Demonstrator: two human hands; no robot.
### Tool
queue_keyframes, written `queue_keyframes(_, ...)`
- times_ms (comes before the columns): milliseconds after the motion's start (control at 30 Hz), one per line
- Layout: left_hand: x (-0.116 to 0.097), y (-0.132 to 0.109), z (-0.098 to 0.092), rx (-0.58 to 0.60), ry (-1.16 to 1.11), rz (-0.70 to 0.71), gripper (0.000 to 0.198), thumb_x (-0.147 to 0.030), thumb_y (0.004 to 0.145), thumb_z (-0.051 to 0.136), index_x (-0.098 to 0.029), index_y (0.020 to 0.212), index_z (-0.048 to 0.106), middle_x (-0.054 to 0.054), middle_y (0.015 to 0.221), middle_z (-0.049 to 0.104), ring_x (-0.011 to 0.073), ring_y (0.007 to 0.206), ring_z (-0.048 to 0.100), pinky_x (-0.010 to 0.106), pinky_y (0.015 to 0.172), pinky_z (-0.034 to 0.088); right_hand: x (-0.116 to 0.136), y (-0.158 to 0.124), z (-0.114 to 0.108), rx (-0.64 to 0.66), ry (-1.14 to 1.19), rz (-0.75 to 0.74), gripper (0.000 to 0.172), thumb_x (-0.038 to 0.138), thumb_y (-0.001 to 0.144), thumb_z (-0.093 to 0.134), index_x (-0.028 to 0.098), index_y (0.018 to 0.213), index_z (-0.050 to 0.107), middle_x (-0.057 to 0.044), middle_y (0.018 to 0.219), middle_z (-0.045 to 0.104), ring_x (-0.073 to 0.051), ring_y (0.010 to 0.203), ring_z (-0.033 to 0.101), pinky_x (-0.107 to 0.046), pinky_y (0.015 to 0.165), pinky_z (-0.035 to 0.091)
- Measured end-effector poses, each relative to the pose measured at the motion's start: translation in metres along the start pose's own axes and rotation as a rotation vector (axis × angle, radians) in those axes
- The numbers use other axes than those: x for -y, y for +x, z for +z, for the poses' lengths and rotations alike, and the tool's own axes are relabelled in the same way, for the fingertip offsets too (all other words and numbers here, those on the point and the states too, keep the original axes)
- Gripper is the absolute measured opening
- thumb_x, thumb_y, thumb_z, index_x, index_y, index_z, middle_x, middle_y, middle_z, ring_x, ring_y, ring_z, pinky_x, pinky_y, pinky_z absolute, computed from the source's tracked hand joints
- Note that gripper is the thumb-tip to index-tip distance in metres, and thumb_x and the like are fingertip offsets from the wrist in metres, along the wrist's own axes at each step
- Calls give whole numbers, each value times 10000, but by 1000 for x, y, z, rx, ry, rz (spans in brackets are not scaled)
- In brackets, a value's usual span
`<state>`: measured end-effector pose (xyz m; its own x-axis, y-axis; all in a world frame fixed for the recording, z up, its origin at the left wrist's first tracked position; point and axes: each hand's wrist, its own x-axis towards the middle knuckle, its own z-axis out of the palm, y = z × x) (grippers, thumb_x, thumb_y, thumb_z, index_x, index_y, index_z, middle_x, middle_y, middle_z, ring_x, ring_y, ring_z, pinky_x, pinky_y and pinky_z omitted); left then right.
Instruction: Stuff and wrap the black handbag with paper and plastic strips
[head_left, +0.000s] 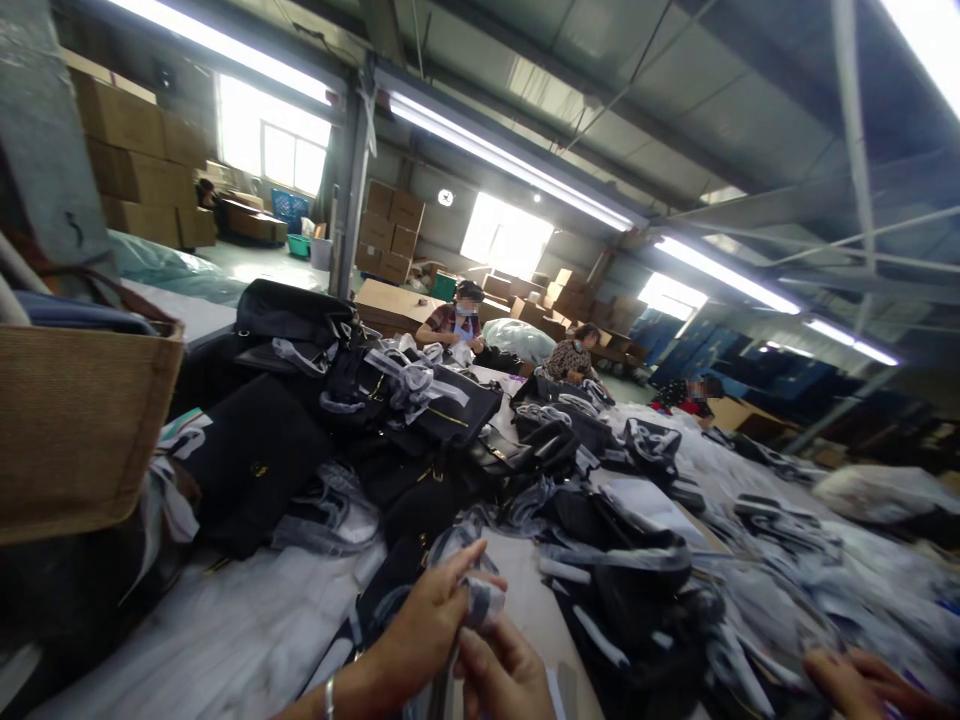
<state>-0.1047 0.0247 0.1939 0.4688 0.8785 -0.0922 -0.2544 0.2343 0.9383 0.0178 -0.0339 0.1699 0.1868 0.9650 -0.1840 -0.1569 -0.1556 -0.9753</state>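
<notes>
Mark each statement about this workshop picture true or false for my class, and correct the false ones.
1. The left hand has a silvery band at its wrist. True.
2. The left and right hands are far apart. False: the right hand is close beside the left, both at a pale wrapped piece.
3. Black bags are heaped ahead of the hands. True.
4. A tan woven container stands at the right edge. False: the tan woven container is at the left edge.
5. All overhead lights are off. False: long overhead lights are lit.
</notes>
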Motion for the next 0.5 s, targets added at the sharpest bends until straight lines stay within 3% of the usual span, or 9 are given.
queue_keyframes(100,6,-1,-5,19,311,247,570,-317,974,419,-200,1517,291,123,1246,663,240,1121,619,390,1026,438,18,-8,-13,-222,-162,-185,609,614,708,733,176,1116,628,-9,659,668,-111,385,539,-211,365,408)
queue_keyframes(167,7,-3,-4,102,418,347,595,-296,995,371,-207,1546,166,126,1326,619,241,1218,572,393,1079,392,34,-12,-19,-286,-349,-322,567,588,768,684,195,1170,613,-20,722,682,-148,502,613,-232,461,490)
queue_keyframes(333,2,-3,10,262,520,487,688,-171,967,391,-187,1550,27,128,1488,459,232,1362,442,384,1133,347,70,-14,-23,-78,-762,-461,282,413,869,616,237,1084,668,-32,863,713,-165,677,669,-218,579,525)
queue_keyframes(500,-1,6,15,316,516,491,642,-138,973,347,-218,1552,81,101,1548,365,214,1414,361,385,1170,290,76,-10,-27,-90,-757,-459,149,337,890,608,223,965,666,-14,834,724,-150,690,674,-208,628,519)
